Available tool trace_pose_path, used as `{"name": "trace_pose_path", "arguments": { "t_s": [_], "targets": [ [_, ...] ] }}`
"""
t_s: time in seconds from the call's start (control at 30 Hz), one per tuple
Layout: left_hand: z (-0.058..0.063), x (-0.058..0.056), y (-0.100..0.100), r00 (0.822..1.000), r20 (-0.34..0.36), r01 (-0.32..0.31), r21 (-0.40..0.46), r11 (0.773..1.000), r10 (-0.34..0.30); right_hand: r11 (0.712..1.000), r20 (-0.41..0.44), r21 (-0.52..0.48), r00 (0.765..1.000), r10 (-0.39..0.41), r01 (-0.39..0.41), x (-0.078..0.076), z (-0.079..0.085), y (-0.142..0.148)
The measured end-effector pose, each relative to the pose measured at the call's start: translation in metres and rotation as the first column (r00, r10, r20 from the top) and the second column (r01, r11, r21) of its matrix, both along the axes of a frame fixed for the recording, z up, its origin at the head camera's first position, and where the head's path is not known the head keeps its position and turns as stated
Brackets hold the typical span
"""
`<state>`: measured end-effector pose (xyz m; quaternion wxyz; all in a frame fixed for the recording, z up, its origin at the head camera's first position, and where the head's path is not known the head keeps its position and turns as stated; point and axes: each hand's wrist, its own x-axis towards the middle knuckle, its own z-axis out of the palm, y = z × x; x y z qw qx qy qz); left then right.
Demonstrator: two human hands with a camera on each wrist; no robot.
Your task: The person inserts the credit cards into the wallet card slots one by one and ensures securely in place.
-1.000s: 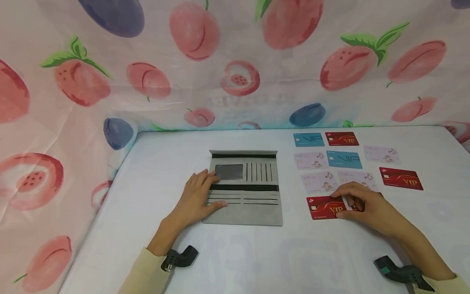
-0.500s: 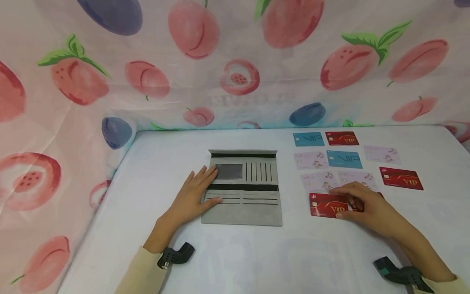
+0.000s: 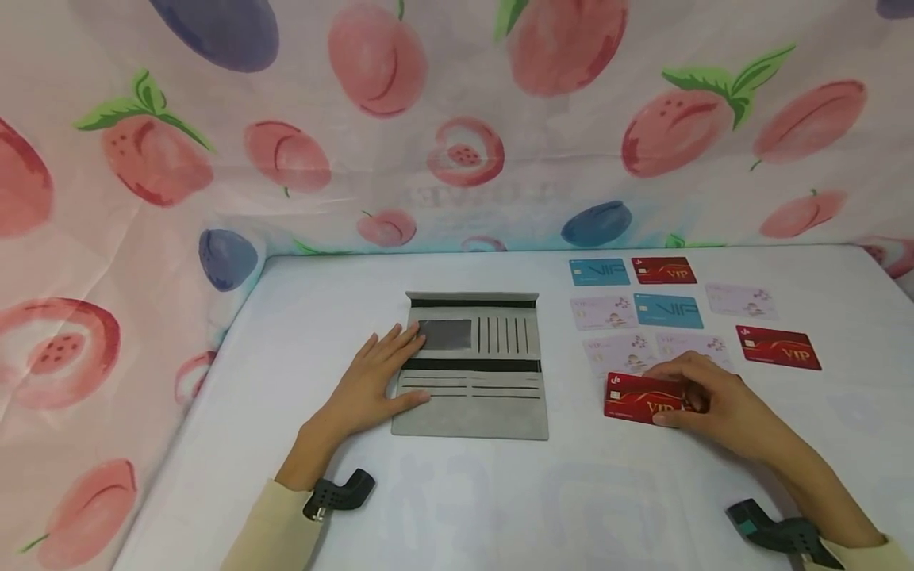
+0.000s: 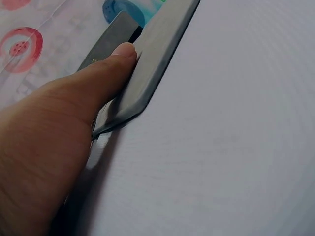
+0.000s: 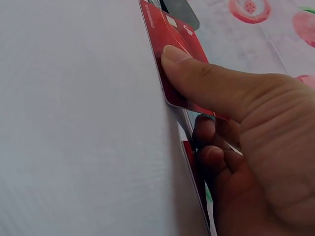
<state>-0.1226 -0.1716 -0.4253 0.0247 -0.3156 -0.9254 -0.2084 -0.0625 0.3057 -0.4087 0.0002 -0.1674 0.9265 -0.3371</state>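
In the head view my right hand (image 3: 714,400) pinches a red VIP card (image 3: 631,396) between thumb and fingers, near the card's right end. The right wrist view shows the thumb flat on this card's printed face, with the card tilted up off the white surface. Beneath the curled fingers there, a second red card (image 5: 195,179) lies on the table, mostly hidden by the hand. My left hand (image 3: 371,381), fingers spread and fairly straight, rests on the left edge of an unfolded grey card wallet (image 3: 471,416). Its thumb (image 4: 110,71) lies over the wallet's lower part in the left wrist view.
Behind the right hand lie blue cards (image 3: 669,311), pale pink cards (image 3: 603,312) and a red card (image 3: 664,270) in loose rows. Another red card (image 3: 778,347) lies to their right. A fruit-printed cloth (image 3: 457,143) hangs behind the white table (image 3: 485,507).
The card in my right hand has tilted up, its left end shifting right and slightly away from me. My left hand has slid a little to the left on the wallet.
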Motion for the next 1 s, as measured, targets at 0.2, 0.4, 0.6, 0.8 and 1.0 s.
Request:
{"name": "trace_pose_path", "arguments": {
  "t_s": [0.2, 0.4, 0.6, 0.8, 1.0],
  "targets": [
    [0.000, 0.001, 0.001, 1.000, 0.004, -0.003, -0.004, 1.000, 0.003, 1.000, 0.029, -0.020, 1.000, -0.007, 0.007, 0.001, -0.001, 0.002],
    [0.000, 0.003, 0.002, 1.000, 0.009, -0.005, 0.000, 1.000, 0.005, 0.999, 0.082, -0.021, 0.996, -0.042, 0.043, 0.002, 0.000, 0.002],
    [-0.001, 0.002, 0.002, 1.000, -0.004, -0.003, 0.008, 1.000, 0.003, 0.986, 0.100, -0.097, 0.987, -0.125, 0.135, 0.005, 0.010, 0.001],
    [-0.001, 0.002, 0.002, 1.000, -0.010, -0.011, -0.008, 1.000, 0.011, 0.972, 0.053, -0.113, 0.979, -0.199, 0.204, -0.001, 0.029, -0.005],
    [-0.001, 0.002, 0.001, 1.000, -0.013, -0.020, -0.014, 1.000, 0.020, 0.957, 0.039, -0.168, 0.972, -0.234, 0.237, -0.013, 0.043, -0.019]
  ]
}}
